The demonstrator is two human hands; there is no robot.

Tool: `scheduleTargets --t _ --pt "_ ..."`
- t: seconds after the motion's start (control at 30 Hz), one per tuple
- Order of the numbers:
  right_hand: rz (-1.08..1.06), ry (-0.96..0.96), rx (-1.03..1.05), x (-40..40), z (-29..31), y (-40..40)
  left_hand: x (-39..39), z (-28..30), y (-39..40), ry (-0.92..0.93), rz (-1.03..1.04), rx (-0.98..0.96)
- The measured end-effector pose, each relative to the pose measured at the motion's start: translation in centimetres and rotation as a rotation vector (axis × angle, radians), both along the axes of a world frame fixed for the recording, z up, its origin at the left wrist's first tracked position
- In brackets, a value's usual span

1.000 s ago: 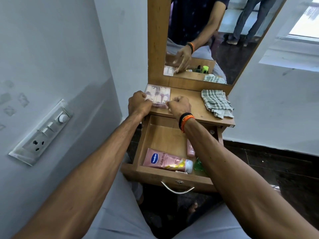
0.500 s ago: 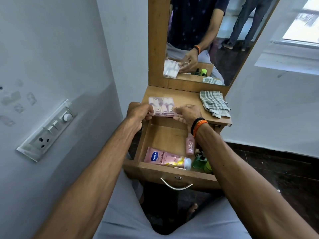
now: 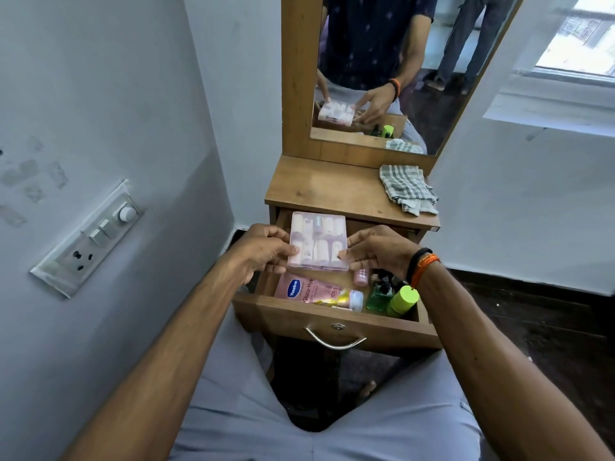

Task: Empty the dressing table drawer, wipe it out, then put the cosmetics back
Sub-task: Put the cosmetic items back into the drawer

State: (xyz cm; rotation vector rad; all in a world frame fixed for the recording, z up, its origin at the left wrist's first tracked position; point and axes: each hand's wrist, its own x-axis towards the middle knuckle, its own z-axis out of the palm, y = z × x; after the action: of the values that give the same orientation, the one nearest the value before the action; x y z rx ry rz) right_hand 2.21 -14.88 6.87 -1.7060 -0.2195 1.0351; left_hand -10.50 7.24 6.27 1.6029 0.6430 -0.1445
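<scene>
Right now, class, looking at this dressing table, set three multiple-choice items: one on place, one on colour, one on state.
1. Where is the checked cloth?
A in the drawer
B on the tabletop
C on the floor

2. What colour is the cap on the bottle at the drawer's right?
A lime green
B red
C black

3. The clear cosmetics box is:
A lying in the drawer
B held by both hands
C on the tabletop

Key: B, it lies right of centre on top; A, the cap shows bright green; B, left hand and right hand pinch its sides above the open drawer.

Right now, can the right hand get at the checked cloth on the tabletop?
Probably not yet: the right hand and left hand both hold the clear case. The checked cloth itself lies uncovered.
</scene>
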Motion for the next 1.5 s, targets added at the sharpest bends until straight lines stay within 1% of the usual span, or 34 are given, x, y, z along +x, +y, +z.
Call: scheduleTargets --t 0.23,0.47,0.57,0.87,1.0,1.1,1.27,1.33,1.5 --pt "0.001 0.040 -0.080 0.5 -1.1 0.6 0.7 -1.6 -0.9 0.060 -0.085 0.218" --pt "-0.012 -0.034 -0.265 1.3 -3.3 1.8 2.8 -3.0 -1.8 0.136 -0.177 0.484" --pt "-0.006 -0.042 -0.315 1.6 -3.7 2.4 3.6 -3.1 -2.2 0.148 -0.191 0.547" --pt "-0.073 -0.040 -0.374 2.9 -5.3 4.1 5.4 -3.8 -3.0 0.142 -0.164 0.531" --pt "-0.099 -0.079 -0.406 3.1 -6.4 5.0 5.7 -4.2 -3.6 0.159 -0.173 0.491" --pt "-0.105 -0.170 -0.459 3.0 -6.8 5.6 5.8 -4.7 -4.2 0.183 -0.160 0.474" --pt "-0.076 -0.406 -0.614 3.1 -8.3 6.2 5.9 -4.6 -4.8 0.184 -0.126 0.444" --pt "-0.069 -0.461 -0.645 3.3 -8.8 6.4 5.9 -4.5 -4.6 0.186 -0.127 0.441" --pt "-0.073 -0.510 -0.693 3.3 -9.8 6.4 5.5 -4.6 -4.5 0.193 -0.144 0.443"
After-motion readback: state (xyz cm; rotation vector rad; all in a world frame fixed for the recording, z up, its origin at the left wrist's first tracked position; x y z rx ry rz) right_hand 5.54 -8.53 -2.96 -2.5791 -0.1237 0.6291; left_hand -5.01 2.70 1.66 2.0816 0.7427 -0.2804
